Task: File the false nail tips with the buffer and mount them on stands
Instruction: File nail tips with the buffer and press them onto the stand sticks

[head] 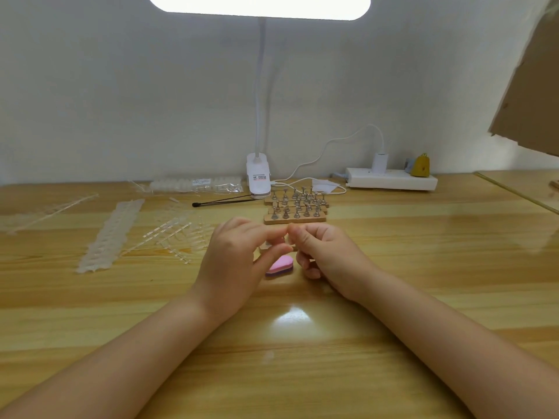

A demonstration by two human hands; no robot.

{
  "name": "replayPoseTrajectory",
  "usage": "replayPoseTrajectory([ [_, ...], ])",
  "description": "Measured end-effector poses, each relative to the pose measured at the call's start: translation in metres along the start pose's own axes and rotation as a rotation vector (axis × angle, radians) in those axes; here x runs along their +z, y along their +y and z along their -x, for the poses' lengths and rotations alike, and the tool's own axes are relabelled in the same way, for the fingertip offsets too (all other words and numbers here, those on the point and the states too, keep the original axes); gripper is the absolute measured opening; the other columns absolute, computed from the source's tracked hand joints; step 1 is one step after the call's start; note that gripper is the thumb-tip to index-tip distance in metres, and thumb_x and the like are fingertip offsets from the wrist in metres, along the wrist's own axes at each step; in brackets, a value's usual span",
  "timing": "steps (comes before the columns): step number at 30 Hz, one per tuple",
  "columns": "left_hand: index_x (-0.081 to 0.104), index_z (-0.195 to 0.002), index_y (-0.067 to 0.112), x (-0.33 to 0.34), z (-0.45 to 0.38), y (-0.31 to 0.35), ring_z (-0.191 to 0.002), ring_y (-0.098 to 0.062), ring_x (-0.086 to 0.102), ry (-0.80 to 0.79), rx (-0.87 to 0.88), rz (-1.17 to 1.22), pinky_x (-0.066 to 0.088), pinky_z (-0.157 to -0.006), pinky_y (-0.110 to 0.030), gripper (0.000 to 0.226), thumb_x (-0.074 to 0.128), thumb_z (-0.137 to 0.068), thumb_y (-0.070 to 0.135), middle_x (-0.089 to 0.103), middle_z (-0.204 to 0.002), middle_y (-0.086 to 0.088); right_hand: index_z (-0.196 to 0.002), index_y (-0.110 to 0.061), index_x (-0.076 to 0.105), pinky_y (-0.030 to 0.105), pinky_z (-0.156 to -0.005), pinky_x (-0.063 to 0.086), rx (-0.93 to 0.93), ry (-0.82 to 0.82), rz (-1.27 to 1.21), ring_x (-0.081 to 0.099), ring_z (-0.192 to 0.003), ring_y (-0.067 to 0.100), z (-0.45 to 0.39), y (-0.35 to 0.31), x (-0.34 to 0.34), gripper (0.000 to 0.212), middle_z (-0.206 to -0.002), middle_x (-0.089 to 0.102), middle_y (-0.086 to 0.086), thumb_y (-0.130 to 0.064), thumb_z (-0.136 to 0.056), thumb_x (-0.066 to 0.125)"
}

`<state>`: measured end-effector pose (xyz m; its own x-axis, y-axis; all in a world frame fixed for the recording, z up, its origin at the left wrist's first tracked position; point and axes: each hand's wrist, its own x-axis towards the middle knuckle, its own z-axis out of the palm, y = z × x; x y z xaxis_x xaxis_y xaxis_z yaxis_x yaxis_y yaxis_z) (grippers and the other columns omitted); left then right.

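Both hands meet mid-worktop (393, 267): left hand (233, 261) and right hand (326, 255) have fingers curled, tips pinched together on something tiny between them, prob. a nail tip, too small to tell. Pink buffer (279, 267) lies flat just under and near side of the fingers; a wooden strip sits partly hidden behind them. Rows of metal stands (295, 205) on wooden bases just beyond, clear nail-tip strips (109, 237) spread far left, clip lamp (258, 176) at the back.
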<state>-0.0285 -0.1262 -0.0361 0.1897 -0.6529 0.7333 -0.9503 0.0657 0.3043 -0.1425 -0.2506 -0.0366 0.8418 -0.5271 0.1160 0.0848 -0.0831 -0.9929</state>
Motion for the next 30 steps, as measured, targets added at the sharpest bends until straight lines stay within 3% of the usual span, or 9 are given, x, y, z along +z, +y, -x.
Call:
replayPoseTrajectory([
  [4,0.075,-0.099,0.019,0.0,0.001,0.001,-0.083,-0.019,0.059,-0.001,-0.063,0.057,0.046,-0.079,-0.046,0.022,0.069,-0.08,0.029,0.069,-0.083,0.01,-0.095,-0.001,0.066,0.019,-0.041,0.032,-0.012,0.027,0.094,0.04,-0.051,0.014,0.001,0.001,0.002,0.036,-0.059,0.047,0.006,-0.037,-0.091,0.058],
  [9,0.071,-0.096,0.018,0.002,0.0,0.0,-0.084,-0.016,0.06,0.027,-0.103,-0.002,0.043,-0.079,-0.039,0.018,0.069,-0.082,0.03,0.063,-0.084,0.017,-0.077,-0.011,0.066,0.02,-0.042,0.034,-0.04,0.177,0.07,0.042,-0.048,0.011,0.002,-0.001,0.006,0.041,-0.05,0.047,-0.006,-0.051,-0.085,0.058],
  [14,0.064,-0.098,0.02,0.001,0.0,-0.014,-0.088,-0.015,0.058,0.08,-0.229,-0.145,0.032,-0.082,-0.03,0.016,0.062,-0.089,0.033,0.06,-0.086,0.017,-0.06,-0.012,0.063,0.031,-0.053,0.043,-0.277,0.456,0.675,0.05,-0.049,0.012,0.005,0.0,-0.012,0.038,-0.049,0.054,-0.005,-0.037,-0.089,0.058],
  [16,0.062,-0.098,0.021,0.002,0.0,-0.019,-0.089,-0.015,0.058,0.057,-0.27,-0.193,0.029,-0.082,-0.029,0.018,0.057,-0.091,0.036,0.058,-0.086,0.017,-0.06,-0.019,0.06,0.027,-0.05,0.039,-0.299,0.444,1.007,0.052,-0.055,0.013,0.007,0.001,-0.016,0.032,-0.054,0.055,-0.008,-0.037,-0.087,0.058],
  [19,0.058,-0.1,0.021,0.004,0.001,-0.021,-0.09,-0.016,0.058,0.008,-0.32,-0.216,0.028,-0.084,-0.029,0.019,0.054,-0.093,0.038,0.062,-0.09,0.012,-0.075,-0.02,0.07,0.027,-0.055,0.048,-0.284,0.398,1.333,0.06,-0.065,0.015,0.007,0.002,-0.017,0.03,-0.069,0.066,-0.007,-0.041,-0.088,0.052],
  [24,0.056,-0.102,0.023,0.008,0.002,-0.021,-0.096,-0.016,0.057,-0.072,-0.339,-0.209,0.029,-0.089,-0.029,0.018,0.052,-0.094,0.038,0.064,-0.096,0.009,-0.086,-0.022,0.07,0.026,-0.056,0.051,-0.178,0.368,1.482,0.061,-0.069,0.015,0.002,0.001,-0.019,0.036,-0.075,0.065,-0.006,-0.043,-0.094,0.042],
  [30,0.06,-0.103,0.024,0.01,0.003,-0.018,-0.102,-0.015,0.052,-0.123,-0.264,-0.257,0.024,-0.091,-0.026,0.018,0.053,-0.094,0.037,0.061,-0.097,0.011,-0.092,-0.023,0.071,0.025,-0.054,0.044,-0.123,0.355,1.436,0.061,-0.073,0.017,-0.002,0.005,-0.022,0.038,-0.078,0.067,-0.005,-0.045,-0.098,0.04],
])
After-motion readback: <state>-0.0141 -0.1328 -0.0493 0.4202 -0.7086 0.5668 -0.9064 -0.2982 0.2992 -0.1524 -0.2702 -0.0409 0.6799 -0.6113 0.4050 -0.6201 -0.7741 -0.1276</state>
